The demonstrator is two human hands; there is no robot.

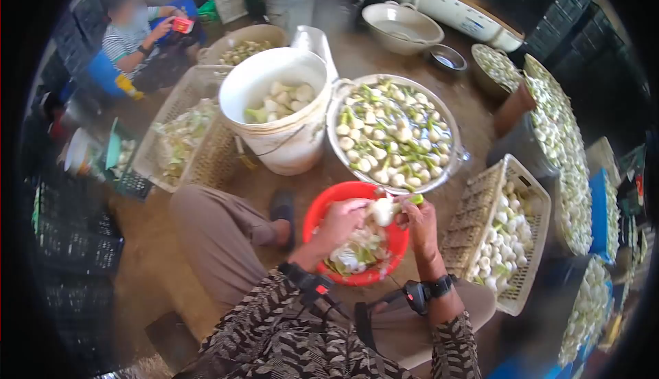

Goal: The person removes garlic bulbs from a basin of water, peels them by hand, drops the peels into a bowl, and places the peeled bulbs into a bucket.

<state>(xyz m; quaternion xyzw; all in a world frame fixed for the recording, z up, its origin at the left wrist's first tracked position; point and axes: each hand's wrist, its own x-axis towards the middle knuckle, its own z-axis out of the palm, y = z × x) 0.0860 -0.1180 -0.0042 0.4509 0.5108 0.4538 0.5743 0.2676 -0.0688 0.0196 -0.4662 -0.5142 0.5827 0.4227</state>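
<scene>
Above a red basin point(317, 215) of peelings, a white bulb point(383, 211) with a short green stem is held between my two hands. My right hand point(419, 222) is closed on its stem end. My left hand point(347, 220) is at the bulb's left side, fingers bent; whether they grip the bulb or a bit of its skin is too small to tell. Peeled skins and leaf scraps point(360, 254) lie in the basin. Just beyond, a wide basin point(334, 121) holds many bulbs with green stems in water. A white bucket point(274, 135) with bulbs stands to its left.
A crate point(473, 211) of white bulbs stands at the right. At the left, another crate point(156, 119) holds leaf scraps. Large heaps of bulbs point(566, 159) line the far right. A seated person point(130, 39) at the upper left holds a red item. An empty basin point(401, 29) sits behind.
</scene>
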